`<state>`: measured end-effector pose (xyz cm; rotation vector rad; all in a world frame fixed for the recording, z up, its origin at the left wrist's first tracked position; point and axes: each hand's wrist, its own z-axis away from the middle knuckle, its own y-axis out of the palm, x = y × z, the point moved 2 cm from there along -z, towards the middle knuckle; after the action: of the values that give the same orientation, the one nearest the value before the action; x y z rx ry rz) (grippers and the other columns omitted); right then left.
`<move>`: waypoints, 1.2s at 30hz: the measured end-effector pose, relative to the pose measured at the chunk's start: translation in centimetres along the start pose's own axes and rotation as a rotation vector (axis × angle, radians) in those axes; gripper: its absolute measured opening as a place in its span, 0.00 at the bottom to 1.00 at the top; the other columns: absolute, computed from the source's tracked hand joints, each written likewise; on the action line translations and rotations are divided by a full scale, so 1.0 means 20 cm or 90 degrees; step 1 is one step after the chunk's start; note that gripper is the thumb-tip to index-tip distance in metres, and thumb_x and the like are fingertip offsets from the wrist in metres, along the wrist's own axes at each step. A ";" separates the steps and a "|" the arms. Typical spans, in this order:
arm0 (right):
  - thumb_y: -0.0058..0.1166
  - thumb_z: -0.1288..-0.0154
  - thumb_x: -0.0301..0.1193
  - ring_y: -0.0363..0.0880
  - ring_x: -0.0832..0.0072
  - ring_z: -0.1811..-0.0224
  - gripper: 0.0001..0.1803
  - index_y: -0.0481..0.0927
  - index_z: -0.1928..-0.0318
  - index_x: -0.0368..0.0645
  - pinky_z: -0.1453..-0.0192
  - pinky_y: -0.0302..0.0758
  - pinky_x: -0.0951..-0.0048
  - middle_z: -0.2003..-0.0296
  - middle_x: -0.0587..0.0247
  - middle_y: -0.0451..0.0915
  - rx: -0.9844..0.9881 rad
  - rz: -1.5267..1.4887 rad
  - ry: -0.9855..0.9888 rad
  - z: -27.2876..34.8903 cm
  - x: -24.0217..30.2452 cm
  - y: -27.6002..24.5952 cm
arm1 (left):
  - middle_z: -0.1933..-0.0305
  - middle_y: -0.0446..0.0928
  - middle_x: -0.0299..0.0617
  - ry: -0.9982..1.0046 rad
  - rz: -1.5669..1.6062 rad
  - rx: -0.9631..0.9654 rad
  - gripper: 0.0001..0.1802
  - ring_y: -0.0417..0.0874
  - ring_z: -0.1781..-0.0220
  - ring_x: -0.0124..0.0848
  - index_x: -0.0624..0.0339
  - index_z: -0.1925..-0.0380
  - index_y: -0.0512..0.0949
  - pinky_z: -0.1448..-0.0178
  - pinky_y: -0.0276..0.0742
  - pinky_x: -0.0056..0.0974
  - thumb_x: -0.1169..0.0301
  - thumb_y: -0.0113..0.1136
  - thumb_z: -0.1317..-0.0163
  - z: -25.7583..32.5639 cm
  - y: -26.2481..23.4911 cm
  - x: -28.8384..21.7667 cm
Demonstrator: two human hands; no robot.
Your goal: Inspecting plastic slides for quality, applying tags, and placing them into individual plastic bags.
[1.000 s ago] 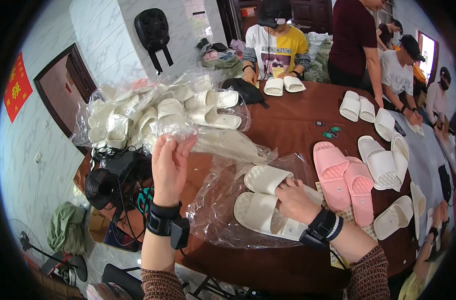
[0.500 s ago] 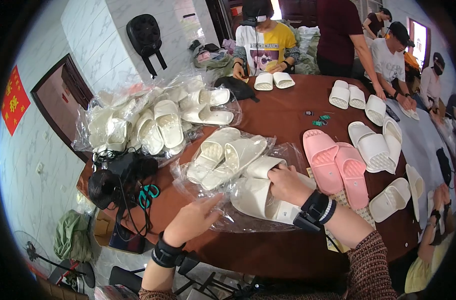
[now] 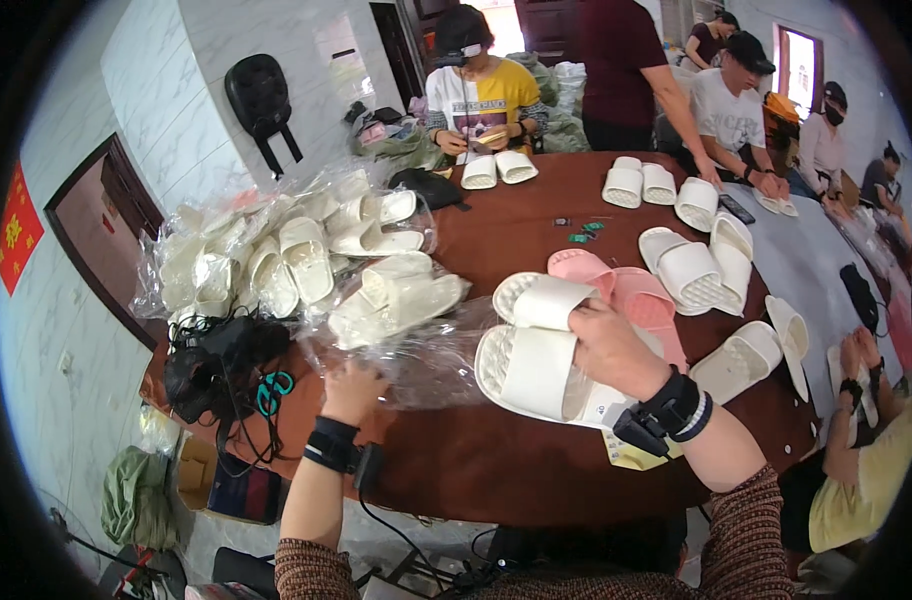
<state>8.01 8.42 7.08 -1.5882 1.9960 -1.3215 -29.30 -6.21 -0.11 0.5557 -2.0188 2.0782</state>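
In my right hand (image 3: 621, 350) is a pair of white slippers (image 3: 538, 370), gripped by the straps and held over the right part of the table. My left hand (image 3: 354, 390) is at the near edge of a clear plastic bag (image 3: 431, 375), fingers curled on the film. Another white pair (image 3: 396, 298) lies on that bag's far side. Behind the slippers I hold, a pink pair (image 3: 644, 300) is partly hidden.
Bagged white slippers (image 3: 276, 245) are heaped at the left, beside black cords and a cap (image 3: 201, 375). Loose white slippers (image 3: 691, 270) stand at the right. Co-workers work around the brown table (image 3: 446, 460); one person's hands (image 3: 856, 365) are near its right edge.
My right hand has lifted the white pair off the plastic bag and carried it right, in front of the pink slippers. My left hand has moved left and closed on the bag.
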 end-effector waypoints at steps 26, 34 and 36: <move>0.48 0.41 0.16 0.77 0.64 0.42 0.24 0.74 0.42 0.31 0.38 0.71 0.68 0.48 0.50 0.79 -0.254 -0.559 0.286 0.40 0.07 -0.22 | 0.37 0.71 0.52 0.267 0.979 0.019 0.49 0.78 0.44 0.36 0.66 0.26 0.44 0.42 0.77 0.38 0.67 0.66 0.37 0.35 -0.73 -0.98; 0.51 0.41 0.21 0.75 0.56 0.43 0.24 0.70 0.43 0.29 0.41 0.71 0.61 0.49 0.43 0.76 -0.275 -0.446 0.283 0.43 0.13 -0.22 | 0.40 0.74 0.44 0.129 1.425 0.098 0.24 0.78 0.41 0.34 0.63 0.37 0.64 0.37 0.76 0.42 0.81 0.48 0.33 0.22 -0.74 -1.21; 0.53 0.42 0.23 0.75 0.55 0.51 0.20 0.70 0.49 0.29 0.48 0.71 0.58 0.55 0.42 0.75 -0.200 -0.308 0.331 0.48 0.11 -0.23 | 0.42 0.76 0.46 0.100 1.488 0.088 0.25 0.80 0.43 0.37 0.65 0.38 0.66 0.38 0.77 0.42 0.85 0.46 0.37 0.20 -0.75 -1.19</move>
<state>16.69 1.97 6.02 -2.1492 2.2901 -1.8211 -1.24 -6.57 4.35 -3.1542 -2.0935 2.1769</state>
